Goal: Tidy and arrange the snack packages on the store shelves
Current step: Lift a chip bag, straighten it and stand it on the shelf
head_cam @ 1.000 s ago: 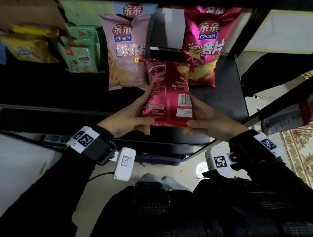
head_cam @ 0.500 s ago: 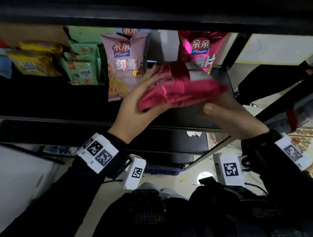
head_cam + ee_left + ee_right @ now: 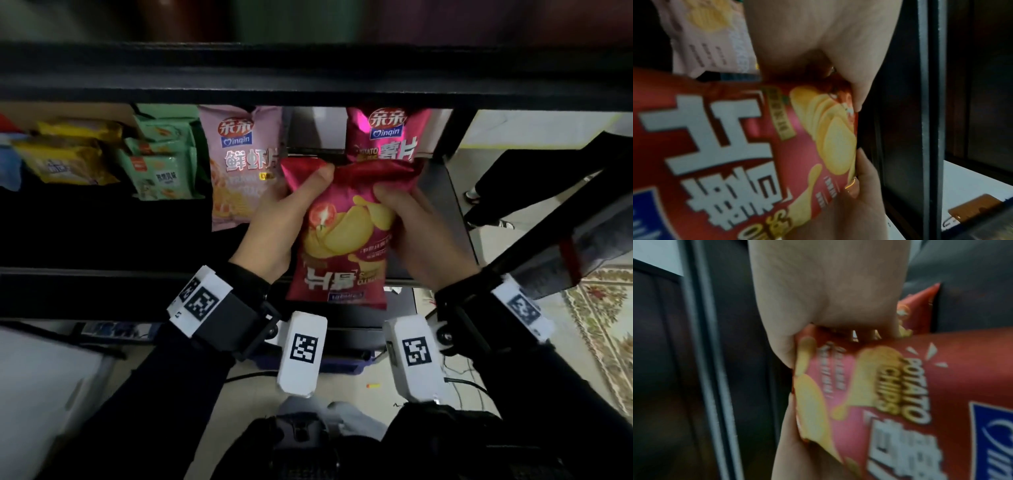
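both hands grip one red chip bag (image 3: 346,236) by its side edges, left hand (image 3: 277,219) and right hand (image 3: 421,233) equally near. the bag hangs over the shelf (image 3: 102,240) front edge, long axis front to back, print upside down. a matching bag (image 3: 388,137) stands directly behind, a pink bag (image 3: 236,161) beside it to the left.
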Available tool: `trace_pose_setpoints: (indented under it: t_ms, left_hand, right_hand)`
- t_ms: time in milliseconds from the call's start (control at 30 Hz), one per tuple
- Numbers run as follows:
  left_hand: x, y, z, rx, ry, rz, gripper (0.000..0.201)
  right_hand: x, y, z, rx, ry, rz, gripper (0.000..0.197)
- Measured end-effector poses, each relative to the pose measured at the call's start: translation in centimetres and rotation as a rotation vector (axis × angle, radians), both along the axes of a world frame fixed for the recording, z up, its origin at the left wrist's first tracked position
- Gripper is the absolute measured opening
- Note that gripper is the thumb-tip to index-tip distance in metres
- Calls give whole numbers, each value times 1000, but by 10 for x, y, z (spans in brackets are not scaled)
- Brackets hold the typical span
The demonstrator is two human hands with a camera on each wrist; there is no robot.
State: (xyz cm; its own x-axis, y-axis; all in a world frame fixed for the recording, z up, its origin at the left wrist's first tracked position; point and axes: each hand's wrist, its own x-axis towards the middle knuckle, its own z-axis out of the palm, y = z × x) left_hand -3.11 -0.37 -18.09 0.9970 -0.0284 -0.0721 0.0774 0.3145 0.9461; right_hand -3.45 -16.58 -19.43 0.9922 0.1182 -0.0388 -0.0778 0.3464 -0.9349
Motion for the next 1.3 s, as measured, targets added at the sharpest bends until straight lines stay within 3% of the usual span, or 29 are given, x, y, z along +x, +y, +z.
trace_pose_setpoints:
  t_ms: [100, 333, 433, 533, 867, 1000, 1100, 1200, 1300]
  left_hand:
    - [8, -9, -13, -54, 145, 14, 7]
    - [14, -14, -43, -45, 367, 55, 30]
    - [13, -13, -49, -195, 457, 28, 38]
    - [15, -7, -54, -317, 514, 34, 33]
    - [17, 1, -52, -280, 486, -89, 46]
    - [3, 7, -53, 38, 289, -282, 48]
    - [-10, 15, -60, 173, 256, -353, 63]
    - [-15, 21, -62, 69, 241, -188, 53]
    - [-15, 22, -58, -188, 223, -6, 57]
  right_hand:
    - [5, 8, -9, 37, 137, -34, 16]
    - [10, 17, -34, 125, 432, -56, 43]
    - [6, 16, -38, 232, 525, 22, 52]
    - [4, 16, -40, 305, 554, 26, 54]
    - [6, 18, -34, 234, 600, -78, 50]
    - [9, 16, -37, 228, 575, -132, 49]
    - [11, 13, -39, 212, 552, -90, 56]
    - [5, 11, -39, 82, 391, 160, 61]
    - [-3, 8, -39, -258, 213, 307, 40]
